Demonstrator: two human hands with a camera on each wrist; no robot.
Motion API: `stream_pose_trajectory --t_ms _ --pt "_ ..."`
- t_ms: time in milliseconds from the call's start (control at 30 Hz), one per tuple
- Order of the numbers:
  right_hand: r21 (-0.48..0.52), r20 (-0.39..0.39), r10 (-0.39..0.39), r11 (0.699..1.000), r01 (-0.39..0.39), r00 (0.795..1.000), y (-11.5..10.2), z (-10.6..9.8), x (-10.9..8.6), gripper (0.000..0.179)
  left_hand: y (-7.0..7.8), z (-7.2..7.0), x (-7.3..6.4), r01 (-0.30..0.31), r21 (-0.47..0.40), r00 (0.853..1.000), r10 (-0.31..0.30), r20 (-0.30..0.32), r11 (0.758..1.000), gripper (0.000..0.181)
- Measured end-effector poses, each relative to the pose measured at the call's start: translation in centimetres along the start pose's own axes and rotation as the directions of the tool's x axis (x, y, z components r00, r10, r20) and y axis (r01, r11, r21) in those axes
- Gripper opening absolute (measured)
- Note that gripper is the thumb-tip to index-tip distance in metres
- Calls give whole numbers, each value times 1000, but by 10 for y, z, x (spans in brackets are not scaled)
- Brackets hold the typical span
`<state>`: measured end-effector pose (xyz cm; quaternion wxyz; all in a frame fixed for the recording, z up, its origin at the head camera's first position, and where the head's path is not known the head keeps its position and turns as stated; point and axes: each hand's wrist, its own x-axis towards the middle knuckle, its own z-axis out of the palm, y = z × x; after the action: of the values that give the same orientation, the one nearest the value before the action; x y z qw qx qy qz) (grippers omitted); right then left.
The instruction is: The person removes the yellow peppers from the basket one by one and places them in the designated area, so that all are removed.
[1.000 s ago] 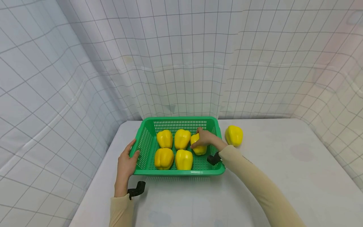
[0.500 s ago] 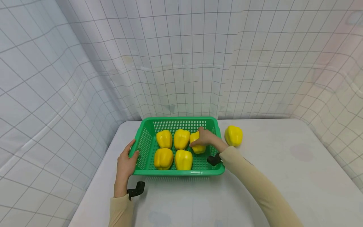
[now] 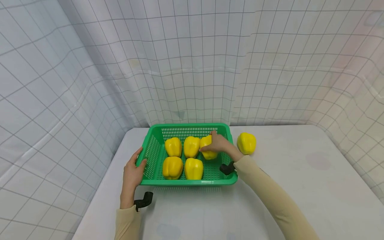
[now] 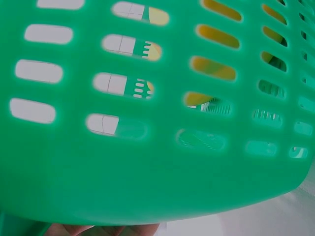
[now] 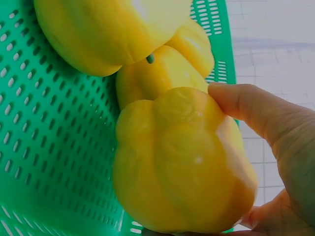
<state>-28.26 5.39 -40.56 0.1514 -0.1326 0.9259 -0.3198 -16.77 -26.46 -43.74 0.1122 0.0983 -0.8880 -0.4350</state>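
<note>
A green slotted plastic basket [image 3: 189,182] holds several yellow bell peppers, set in a back row and a front row. My left hand [image 3: 133,171] grips the basket's left rim; in the left wrist view the basket wall fills the picture and only a few fingertips [image 4: 103,230] show beneath it. Inside the basket, at the right end of the back row, my right hand [image 3: 220,142] holds a yellow bell pepper [image 5: 182,167] between thumb and fingers. That pepper sits close beside the middle back pepper [image 3: 191,147]. Its underside is hidden.
Another yellow bell pepper [image 3: 246,143] lies on the white table [image 3: 300,173], just right of the basket. A white gridded curtain [image 3: 192,66] stands close behind the basket and along both sides.
The held bell pepper has shifted slightly back and left inside the basket, along with my right hand. My left hand stays on the rim.
</note>
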Motion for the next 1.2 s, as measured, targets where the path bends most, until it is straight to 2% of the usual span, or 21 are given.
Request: stream_pose_trajectory --t_ms 200,433,833,1000,1200 --pt "22 -53 -30 999 31 998 -2 -5 -4 86 0 0 0 3 4 1000 -3 -2 1000 51" --pt "34 -91 -65 997 69 994 -5 -7 -9 89 0 -1 -1 13 2 1000 -13 6 1000 51" --pt "72 -190 -107 990 122 976 -7 -16 -17 87 1 -1 0 11 -7 1000 -11 4 1000 51" --pt "103 -245 -132 981 162 960 -8 -18 -22 84 1 -2 -1 11 -6 1000 -11 5 1000 51" --pt "118 -334 -148 973 198 931 -7 -20 -28 82 0 0 0 0 -7 1000 0 -2 1000 51"
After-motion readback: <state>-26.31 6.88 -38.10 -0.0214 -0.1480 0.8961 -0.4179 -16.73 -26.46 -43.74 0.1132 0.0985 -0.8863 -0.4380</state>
